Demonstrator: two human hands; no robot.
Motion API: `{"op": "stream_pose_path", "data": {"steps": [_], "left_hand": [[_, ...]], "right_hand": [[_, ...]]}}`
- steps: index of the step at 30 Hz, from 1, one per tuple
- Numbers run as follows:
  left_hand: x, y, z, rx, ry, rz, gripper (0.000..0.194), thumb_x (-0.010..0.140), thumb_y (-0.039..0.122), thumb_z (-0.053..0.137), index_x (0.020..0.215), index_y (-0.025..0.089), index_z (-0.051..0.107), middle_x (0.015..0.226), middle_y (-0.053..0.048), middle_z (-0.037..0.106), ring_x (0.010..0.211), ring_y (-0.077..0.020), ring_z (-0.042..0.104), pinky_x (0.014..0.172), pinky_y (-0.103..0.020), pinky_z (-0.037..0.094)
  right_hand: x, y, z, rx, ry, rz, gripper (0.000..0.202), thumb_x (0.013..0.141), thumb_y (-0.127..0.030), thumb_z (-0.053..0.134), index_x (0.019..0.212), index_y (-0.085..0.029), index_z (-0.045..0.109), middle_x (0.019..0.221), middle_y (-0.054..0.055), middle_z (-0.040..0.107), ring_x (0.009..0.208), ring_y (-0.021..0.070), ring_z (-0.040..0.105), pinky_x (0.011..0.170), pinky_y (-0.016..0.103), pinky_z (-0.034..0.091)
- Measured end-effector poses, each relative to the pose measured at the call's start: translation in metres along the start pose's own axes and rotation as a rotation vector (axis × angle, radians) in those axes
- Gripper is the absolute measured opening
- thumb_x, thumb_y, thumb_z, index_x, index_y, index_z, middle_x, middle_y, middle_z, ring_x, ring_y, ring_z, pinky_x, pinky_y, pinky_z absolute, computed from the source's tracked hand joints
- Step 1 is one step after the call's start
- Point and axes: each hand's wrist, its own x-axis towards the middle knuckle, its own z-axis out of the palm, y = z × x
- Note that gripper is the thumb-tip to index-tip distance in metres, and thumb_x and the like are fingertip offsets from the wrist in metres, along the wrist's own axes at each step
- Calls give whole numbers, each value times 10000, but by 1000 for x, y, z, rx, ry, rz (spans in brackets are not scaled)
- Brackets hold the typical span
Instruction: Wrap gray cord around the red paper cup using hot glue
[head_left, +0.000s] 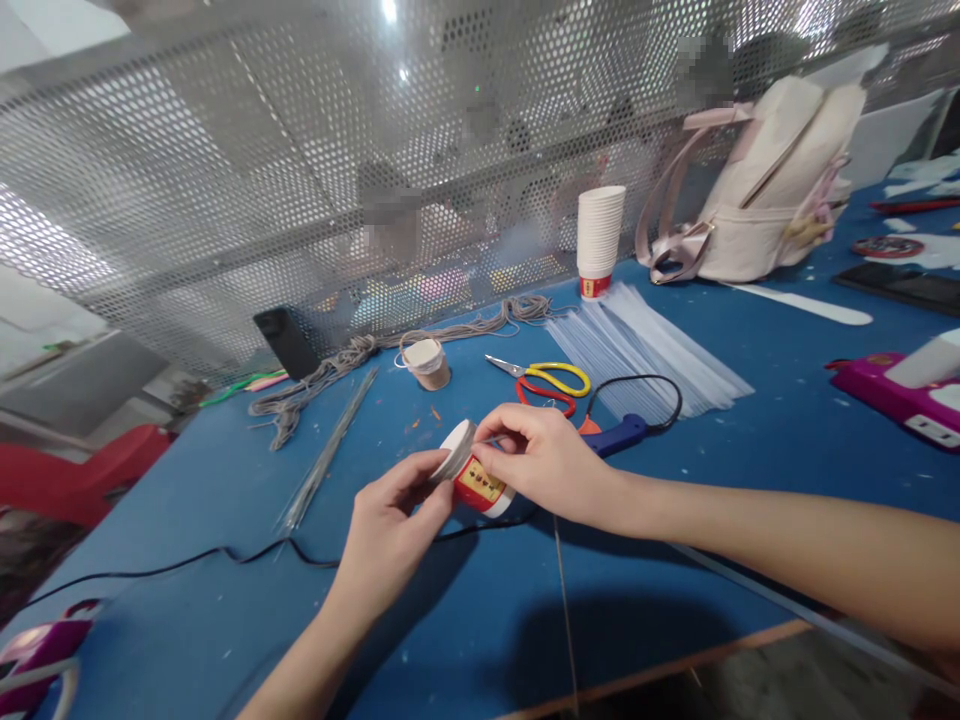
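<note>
A red and white paper cup (pixel 482 485) is tilted on its side, its rim end wrapped in grey cord. My left hand (pixel 397 520) grips it near that end, thumb and fingers closed round it. At the cup's upper side, my right hand (pixel 551 460) pinches a thin cord (pixel 562 600), whose length hangs down past the table edge. Just behind the right hand lie scissors (pixel 559 378) with yellow and red handles and a blue glue gun (pixel 619 437), partly hidden. Farther back stands a small cord-wrapped cup (pixel 427 365) with a looped handle.
Bundled grey cord (pixel 360 350) stretches along the perforated metal screen (pixel 300 180). Clear plastic strips (pixel 637 350), stacked paper cups (pixel 598 240) and a pale backpack (pixel 772 190) are at the back right. Thin sticks (pixel 330 450) and a black cable (pixel 225 552) lie left; a purple power strip (pixel 900 400) is right.
</note>
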Motion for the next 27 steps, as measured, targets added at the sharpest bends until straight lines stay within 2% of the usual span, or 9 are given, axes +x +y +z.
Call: {"op": "stream_pose_path", "data": {"steps": [13,27], "left_hand": [[-1,-5,-2,16,-15,26,198,733,268,617,856,153,721,748,-34,723,627,-155,630,630,-249,525],[0,-3,-3,-23,-10,16,191,725,273,606,827,159,721,733,-27,710,597,-145,615,581,-232,519]], "right_hand": [[0,1,0,-24,21,5,72,778,-176,588,753,-180,655,655,-30,557,599,95,459,539,210,331],[1,-1,-1,25,-6,70,62,764,-197,593,732,-181,643,623,-35,543,575,93,447,516,208,321]]}}
